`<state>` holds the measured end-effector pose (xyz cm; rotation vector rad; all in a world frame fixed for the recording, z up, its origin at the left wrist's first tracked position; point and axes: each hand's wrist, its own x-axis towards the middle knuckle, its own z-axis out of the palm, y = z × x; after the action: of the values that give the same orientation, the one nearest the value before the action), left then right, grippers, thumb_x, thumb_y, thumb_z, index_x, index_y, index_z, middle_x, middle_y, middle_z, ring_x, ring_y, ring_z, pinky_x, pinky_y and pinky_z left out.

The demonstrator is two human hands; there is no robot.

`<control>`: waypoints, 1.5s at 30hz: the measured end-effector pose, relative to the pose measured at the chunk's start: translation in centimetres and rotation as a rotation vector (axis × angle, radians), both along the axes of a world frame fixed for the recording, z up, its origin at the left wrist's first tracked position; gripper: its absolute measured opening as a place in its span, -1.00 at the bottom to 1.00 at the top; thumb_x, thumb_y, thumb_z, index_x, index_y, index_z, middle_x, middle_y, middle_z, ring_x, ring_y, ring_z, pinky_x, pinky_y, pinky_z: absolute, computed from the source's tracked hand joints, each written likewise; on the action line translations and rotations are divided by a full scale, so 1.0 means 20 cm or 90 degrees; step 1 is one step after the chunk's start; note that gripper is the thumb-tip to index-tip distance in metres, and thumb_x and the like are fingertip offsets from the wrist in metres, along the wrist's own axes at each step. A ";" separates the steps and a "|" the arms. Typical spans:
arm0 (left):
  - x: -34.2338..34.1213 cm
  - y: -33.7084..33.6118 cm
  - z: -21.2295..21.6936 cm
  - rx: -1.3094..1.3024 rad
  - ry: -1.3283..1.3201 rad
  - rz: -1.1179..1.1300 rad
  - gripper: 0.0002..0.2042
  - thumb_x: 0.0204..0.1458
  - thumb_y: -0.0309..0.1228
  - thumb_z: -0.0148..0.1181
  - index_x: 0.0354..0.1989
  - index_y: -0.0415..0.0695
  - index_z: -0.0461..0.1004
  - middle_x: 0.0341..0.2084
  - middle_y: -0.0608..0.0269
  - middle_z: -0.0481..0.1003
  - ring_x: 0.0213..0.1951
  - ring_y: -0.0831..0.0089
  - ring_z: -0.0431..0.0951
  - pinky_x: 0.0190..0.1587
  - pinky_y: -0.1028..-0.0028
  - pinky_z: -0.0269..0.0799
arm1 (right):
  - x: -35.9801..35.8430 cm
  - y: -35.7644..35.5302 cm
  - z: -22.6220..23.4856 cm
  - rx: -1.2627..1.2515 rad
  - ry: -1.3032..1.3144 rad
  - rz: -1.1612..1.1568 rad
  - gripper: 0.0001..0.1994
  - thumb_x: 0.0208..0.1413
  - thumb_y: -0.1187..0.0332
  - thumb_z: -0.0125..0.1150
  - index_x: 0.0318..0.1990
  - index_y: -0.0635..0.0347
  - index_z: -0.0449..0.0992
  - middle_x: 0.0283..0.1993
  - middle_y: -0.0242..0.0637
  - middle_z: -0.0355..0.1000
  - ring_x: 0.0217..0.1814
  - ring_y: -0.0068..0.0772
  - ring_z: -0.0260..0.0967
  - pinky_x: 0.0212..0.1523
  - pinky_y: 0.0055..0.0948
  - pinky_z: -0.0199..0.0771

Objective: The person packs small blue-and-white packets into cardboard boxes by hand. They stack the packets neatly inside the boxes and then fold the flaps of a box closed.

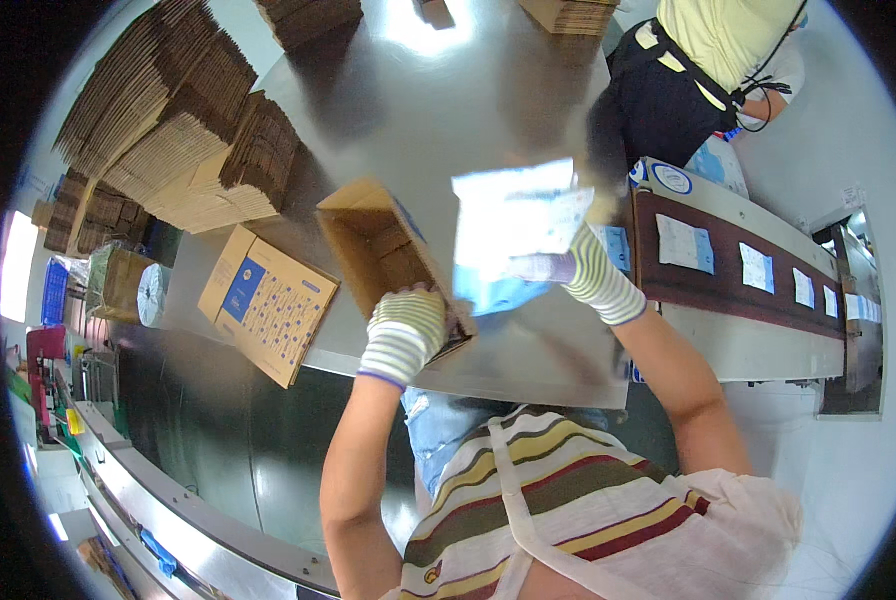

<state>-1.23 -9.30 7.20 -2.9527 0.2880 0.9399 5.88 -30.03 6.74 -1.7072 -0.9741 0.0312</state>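
An opened cardboard box [368, 235] stands tilted on the metal table, its open top toward me and its inside bare where I can see it. My left hand [405, 330], in a striped knit glove, grips the box's near end, the fingers curled over its edge. To the right of the box, my right hand [583, 272], gloved alike, holds up a few white-and-blue packets [513, 225] by their right side. Glare washes out the packets' faces, so I cannot count them. Beyond that hand, a blue packet [614, 246] lies at the belt's near end.
Flattened cartons [268, 305] lie on the table at left, past which bundled cardboard stacks [173, 130] rise. On the right runs a conveyor belt [728, 245] bearing several spaced packets [685, 243]. A person in yellow [718, 50] stands at the far right. The metal table [448, 110] stretches ahead.
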 end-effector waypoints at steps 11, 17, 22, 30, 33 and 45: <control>-0.04 0.02 -0.15 -0.161 -0.161 0.026 -0.64 0.02 -0.25 -0.04 -0.12 -0.25 0.44 -0.18 -0.09 0.48 -0.09 0.08 0.48 0.02 0.29 0.34 | 0.07 0.60 0.15 -0.471 -0.068 -0.030 -0.29 -0.38 -0.02 0.38 -0.09 0.34 0.43 -0.10 0.10 0.41 -0.03 0.00 0.38 0.12 -0.28 0.30; -0.05 0.01 -0.07 -0.132 -0.085 -0.013 -0.70 0.03 -0.31 -0.04 -0.13 -0.22 0.45 -0.24 -0.06 0.50 -0.18 0.09 0.51 -0.13 0.24 0.42 | 0.13 0.45 0.00 -0.333 -0.166 -0.017 -0.28 -0.33 -0.19 0.30 -0.09 0.21 0.47 -0.14 0.00 0.46 -0.08 -0.01 0.40 0.03 -0.21 0.34; -0.06 0.05 -0.13 -0.170 -0.146 -0.045 -0.70 0.06 -0.22 -0.04 -0.24 -0.19 0.49 -0.45 -0.02 0.53 -0.31 0.09 0.54 -0.23 0.22 0.43 | 0.16 0.46 0.00 -0.493 -0.220 0.001 -0.38 -0.25 -0.14 0.26 -0.10 0.15 0.51 -0.12 -0.05 0.46 -0.07 -0.13 0.40 0.06 -0.27 0.29; -0.01 0.05 0.18 -0.511 -0.571 -0.133 -0.85 0.01 -0.38 0.08 -0.43 -0.20 0.51 -0.57 0.02 0.49 -0.50 0.12 0.51 -0.43 0.25 0.43 | 0.15 0.42 0.12 -0.849 -0.269 0.087 -0.43 -0.25 -0.08 0.29 -0.11 0.11 0.52 -0.09 -0.20 0.45 0.02 -0.23 0.34 0.20 -0.26 0.04; 0.24 0.00 0.31 -0.320 -0.528 0.012 -0.85 0.02 -0.42 0.04 -0.28 -0.20 0.46 -0.38 0.00 0.50 -0.29 0.10 0.53 -0.24 0.28 0.44 | 0.12 0.41 0.12 -0.843 -0.328 0.089 -0.21 -0.32 -0.19 0.31 0.03 0.23 0.41 0.06 -0.12 0.38 0.20 -0.19 0.21 0.30 -0.18 -0.08; 0.52 0.11 -0.30 -0.096 0.051 -0.197 -0.63 -0.01 -0.08 0.01 -0.20 -0.07 0.53 -0.14 -0.01 0.47 -0.07 0.06 0.44 -0.11 0.29 0.40 | -0.52 0.27 -0.15 -0.223 -0.400 0.027 -0.75 0.08 0.24 -0.05 -0.19 0.16 0.44 -0.20 -0.13 0.43 -0.09 -0.06 0.36 0.11 -0.11 0.24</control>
<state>9.11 -7.07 1.25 -2.8804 0.8240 1.0322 -4.44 -24.56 3.82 -2.0678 -1.5354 -0.3436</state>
